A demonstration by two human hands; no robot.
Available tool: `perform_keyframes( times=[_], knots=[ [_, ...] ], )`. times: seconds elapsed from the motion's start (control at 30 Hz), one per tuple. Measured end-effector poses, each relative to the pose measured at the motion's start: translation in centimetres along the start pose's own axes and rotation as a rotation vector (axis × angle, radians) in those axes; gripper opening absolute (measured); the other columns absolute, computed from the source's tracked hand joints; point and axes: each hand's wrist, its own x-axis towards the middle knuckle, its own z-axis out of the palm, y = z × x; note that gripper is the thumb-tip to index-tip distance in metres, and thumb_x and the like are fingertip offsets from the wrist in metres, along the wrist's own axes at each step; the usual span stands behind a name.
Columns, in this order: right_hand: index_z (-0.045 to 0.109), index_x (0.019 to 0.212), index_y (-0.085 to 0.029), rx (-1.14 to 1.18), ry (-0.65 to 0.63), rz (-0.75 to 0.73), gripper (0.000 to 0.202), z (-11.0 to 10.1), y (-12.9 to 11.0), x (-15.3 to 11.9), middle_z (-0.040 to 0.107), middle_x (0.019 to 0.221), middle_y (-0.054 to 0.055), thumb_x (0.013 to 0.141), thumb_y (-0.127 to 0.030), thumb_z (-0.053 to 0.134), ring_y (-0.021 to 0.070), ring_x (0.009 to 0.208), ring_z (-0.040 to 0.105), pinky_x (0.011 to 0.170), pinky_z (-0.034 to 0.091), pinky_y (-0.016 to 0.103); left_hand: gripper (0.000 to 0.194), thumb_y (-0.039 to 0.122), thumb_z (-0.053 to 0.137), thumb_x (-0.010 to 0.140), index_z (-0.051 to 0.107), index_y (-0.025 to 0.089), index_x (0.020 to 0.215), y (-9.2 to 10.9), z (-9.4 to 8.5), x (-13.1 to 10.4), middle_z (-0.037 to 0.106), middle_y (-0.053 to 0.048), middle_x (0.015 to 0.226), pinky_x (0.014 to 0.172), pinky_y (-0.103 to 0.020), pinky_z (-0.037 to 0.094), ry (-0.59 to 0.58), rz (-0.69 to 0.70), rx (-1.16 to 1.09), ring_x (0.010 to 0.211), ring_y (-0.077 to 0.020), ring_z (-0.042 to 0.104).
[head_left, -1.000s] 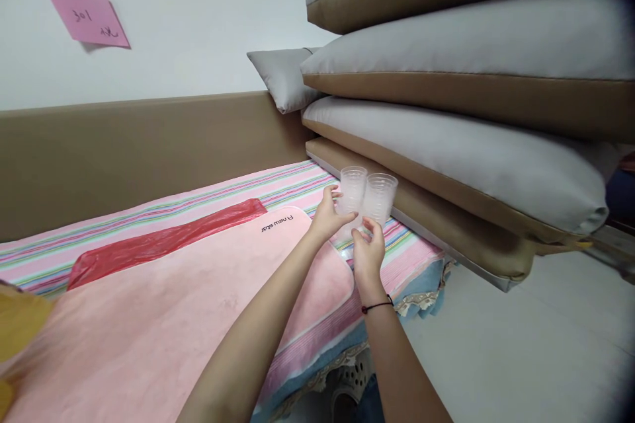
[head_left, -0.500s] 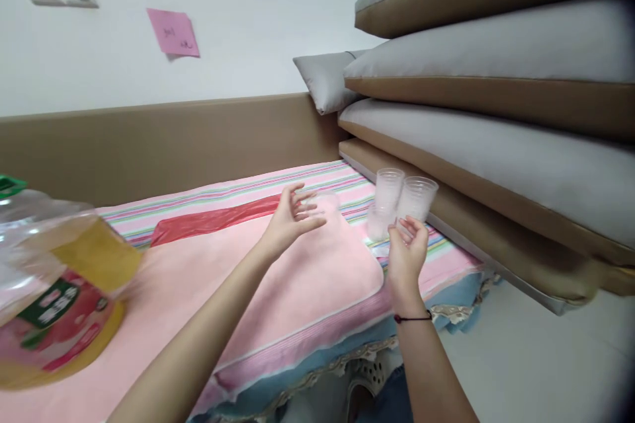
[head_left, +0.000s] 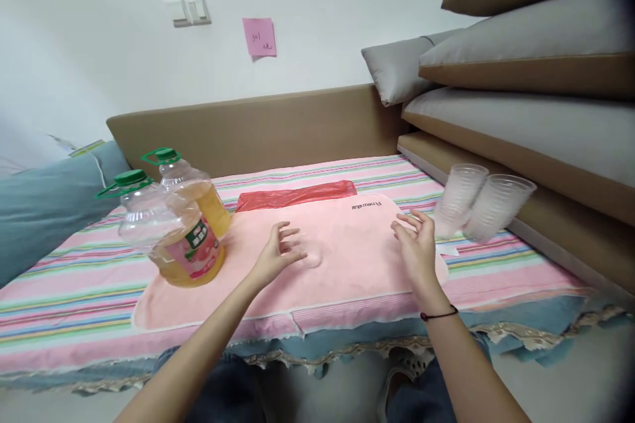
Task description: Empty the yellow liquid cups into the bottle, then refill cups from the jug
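Note:
On the pink mat (head_left: pixel 347 271), a clear plastic cup (head_left: pixel 312 256) stands near the middle, its outline very faint. My left hand (head_left: pixel 278 254) is just left of that cup, fingers curved and apart; whether a fingertip touches it is hard to see. Over the mat's right part, my right hand (head_left: pixel 415 244) has its fingers bent and spread with nothing between them. To its right are two stacks of clear plastic cups, a nearer-left stack (head_left: pixel 461 198) and a right stack (head_left: pixel 501 208), both leaning.
Two large juice bottles with green caps, a front bottle (head_left: pixel 173 231) and a rear bottle (head_left: pixel 211 198), stand on the left. A red plastic bag (head_left: pixel 297 194) lies along the mat's back edge. Stacked cushions (head_left: pixel 520 112) rise at the right; a blue pillow (head_left: pixel 54 205) lies far left.
The view has swung left, bringing both bottles fully into sight. My right hand has come away from the cup stacks toward the mat. The single cup now stands nearer, beside my left hand.

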Motion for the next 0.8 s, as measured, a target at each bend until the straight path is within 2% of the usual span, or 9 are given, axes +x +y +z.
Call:
perform_keyframes(
  times=[0.1,0.23,0.33,0.47,0.57,0.67,0.73,0.8],
  knots=[
    [0.044,0.116,-0.024,-0.021,-0.073,-0.01,0.055,0.8,0.1,-0.8,0.064,0.112,0.009,0.069,-0.041,0.068,0.0214,0.087,0.065,0.087,0.05,0.044,0.077,0.032,0.08,0.065,0.032,0.025,0.125,-0.6,1.5,0.4,0.048,-0.017,0.139,0.092,-0.048,0.053,-0.043,0.032,0.02,0.111,-0.0249,0.062],
    [0.044,0.116,-0.025,-0.056,-0.123,-0.014,0.056,0.8,0.7,-0.9,0.064,0.113,0.01,0.07,-0.042,0.069,0.0212,0.084,0.066,0.087,0.05,0.046,0.076,0.028,0.078,0.067,0.034,0.024,0.128,-1.4,3.1,0.9,0.048,-0.018,0.142,0.098,-0.049,0.049,-0.096,0.064,0.078,0.117,-0.027,0.06],
    [0.043,0.117,-0.025,-0.066,-0.127,-0.013,0.055,0.4,1.0,-0.7,0.064,0.113,0.009,0.071,-0.042,0.069,0.0214,0.085,0.067,0.088,0.05,0.047,0.072,0.029,0.074,0.071,0.035,0.024,0.131,-1.7,3.5,0.8,0.045,-0.018,0.146,0.101,-0.051,0.046,-0.116,0.085,0.129,0.121,-0.0283,0.058],
    [0.043,0.118,-0.025,-0.065,-0.12,0.0,0.056,0.3,0.7,-0.6,0.064,0.113,0.009,0.071,-0.042,0.068,0.0212,0.085,0.067,0.088,0.051,0.045,0.081,0.027,0.076,0.068,0.033,0.024,0.137,-1.4,3.2,0.4,0.038,-0.019,0.153,0.103,-0.052,0.045,-0.112,0.124,0.187,0.128,-0.0316,0.053],
    [0.043,0.118,-0.025,-0.065,-0.121,0.014,0.058,0.6,0.4,-0.9,0.063,0.114,0.01,0.07,-0.043,0.069,0.0213,0.084,0.066,0.087,0.05,0.045,0.083,0.031,0.075,0.069,0.032,0.023,0.14,-0.5,2.1,-0.1,0.035,-0.02,0.154,0.102,-0.052,0.046,-0.075,0.165,0.227,0.128,-0.0327,0.054],
    [0.042,0.118,-0.025,-0.062,-0.129,-0.003,0.059,0.9,0.3,-1.2,0.063,0.114,0.01,0.07,-0.044,0.07,0.0214,0.084,0.066,0.086,0.05,0.045,0.072,0.032,0.067,0.078,0.033,0.023,0.141,1.0,0.0,-0.8,0.039,-0.017,0.152,0.106,-0.05,0.043,0.02,0.238,0.27,0.131,-0.0294,0.051],
    [0.042,0.118,-0.025,-0.063,-0.131,-0.03,0.06,1.1,0.4,-1.5,0.063,0.113,0.01,0.069,-0.045,0.071,0.0224,0.087,0.065,0.086,0.05,0.047,0.062,0.03,0.061,0.082,0.036,0.021,0.138,1.9,-2.1,-1.5,0.044,-0.016,0.147,0.111,-0.05,0.038,0.163,0.366,0.369,0.135,-0.0272,0.047],
    [0.042,0.118,-0.025,-0.068,-0.131,-0.068,0.061,1.5,0.4,-2.0,0.062,0.113,0.011,0.069,-0.045,0.072,0.0235,0.09,0.065,0.087,0.05,0.048,0.052,0.026,0.058,0.085,0.041,0.02,0.133,2.5,-4.6,-2.3,0.051,-0.015,0.141,0.116,-0.052,0.031,0.391,0.549,0.552,0.137,-0.0265,0.044]
  ],
)
